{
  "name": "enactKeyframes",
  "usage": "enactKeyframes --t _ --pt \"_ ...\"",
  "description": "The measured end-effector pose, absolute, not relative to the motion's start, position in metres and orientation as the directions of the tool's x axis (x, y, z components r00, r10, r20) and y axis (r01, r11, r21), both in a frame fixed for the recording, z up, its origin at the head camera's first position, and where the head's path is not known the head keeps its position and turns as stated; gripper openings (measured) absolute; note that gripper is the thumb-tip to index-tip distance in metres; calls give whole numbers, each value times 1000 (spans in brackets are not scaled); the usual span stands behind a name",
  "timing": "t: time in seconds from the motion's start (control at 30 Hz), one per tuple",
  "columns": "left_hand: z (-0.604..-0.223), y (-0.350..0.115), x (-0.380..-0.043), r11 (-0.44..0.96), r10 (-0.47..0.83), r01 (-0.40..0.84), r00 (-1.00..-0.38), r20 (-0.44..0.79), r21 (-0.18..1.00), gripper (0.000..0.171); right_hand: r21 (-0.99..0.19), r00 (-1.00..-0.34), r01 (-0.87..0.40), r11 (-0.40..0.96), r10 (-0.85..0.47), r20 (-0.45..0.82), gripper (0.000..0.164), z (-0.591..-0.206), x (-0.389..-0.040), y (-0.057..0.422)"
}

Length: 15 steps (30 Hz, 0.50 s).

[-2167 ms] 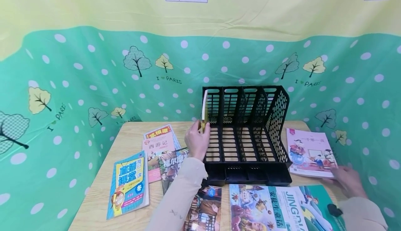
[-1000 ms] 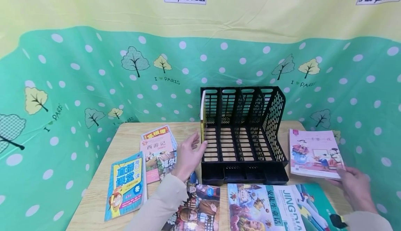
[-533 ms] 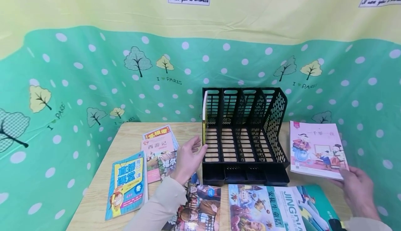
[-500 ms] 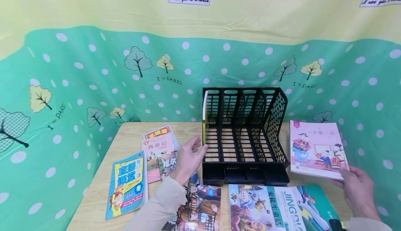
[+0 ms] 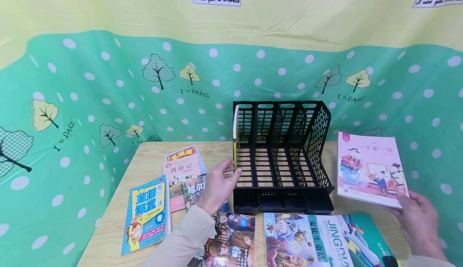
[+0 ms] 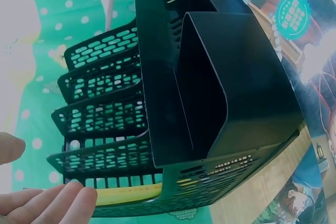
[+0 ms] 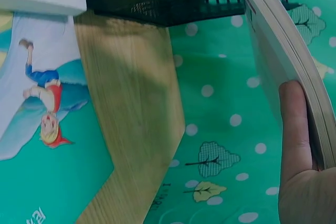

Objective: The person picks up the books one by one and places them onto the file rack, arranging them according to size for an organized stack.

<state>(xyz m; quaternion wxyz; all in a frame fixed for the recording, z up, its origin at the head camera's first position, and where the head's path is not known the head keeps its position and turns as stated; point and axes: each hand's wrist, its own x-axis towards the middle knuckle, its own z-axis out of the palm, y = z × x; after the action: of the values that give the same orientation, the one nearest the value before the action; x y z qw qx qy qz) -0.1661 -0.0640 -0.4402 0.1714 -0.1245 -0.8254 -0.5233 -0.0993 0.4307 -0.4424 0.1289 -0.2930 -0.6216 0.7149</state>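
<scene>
My right hand point(image 5: 419, 218) grips the lower right corner of a pink book point(image 5: 369, 170), raised and tilted above the table's right side. In the right wrist view a finger point(image 7: 295, 129) lies along the book's underside. A black file rack point(image 5: 285, 166) with several upright slots stands at the table's back. One thin yellow-spined book point(image 5: 235, 138) stands in its leftmost slot. My left hand point(image 5: 218, 186) is beside that slot's front, fingers loosely bent, thumb apart. The left wrist view has its fingertips near the yellow spine point(image 6: 128, 194); whether they touch cannot be told.
Left on the wooden table point(image 5: 144, 154) lie a blue-and-yellow book point(image 5: 148, 214), a pink book point(image 5: 181, 170) and overlapping others. In front of the rack are a dark comic-style book point(image 5: 233, 239) and overlapping blue and green books point(image 5: 325, 239). A dotted green curtain point(image 5: 202, 78) encloses the table.
My right hand has lifted the pink book off the table, tilting it up and slightly right. My left hand has let go of the yellow book in the slot and drawn back a little.
</scene>
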Motion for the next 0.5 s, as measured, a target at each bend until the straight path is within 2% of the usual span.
enactKeyframes --t 0.2,0.37,0.5 --pt "-438 -63 -166 417 37 400 -905 424 816 47 -954 -834 72 -292 508 -218 25 -439 -96 423" --pt "-437 -63 -166 400 42 394 -910 413 827 46 -952 -832 92 -292 503 -235 31 -437 -98 416" --pt "-437 -63 -166 411 38 392 -909 415 823 47 -941 -847 39 -337 489 -210 31 -436 -99 410"
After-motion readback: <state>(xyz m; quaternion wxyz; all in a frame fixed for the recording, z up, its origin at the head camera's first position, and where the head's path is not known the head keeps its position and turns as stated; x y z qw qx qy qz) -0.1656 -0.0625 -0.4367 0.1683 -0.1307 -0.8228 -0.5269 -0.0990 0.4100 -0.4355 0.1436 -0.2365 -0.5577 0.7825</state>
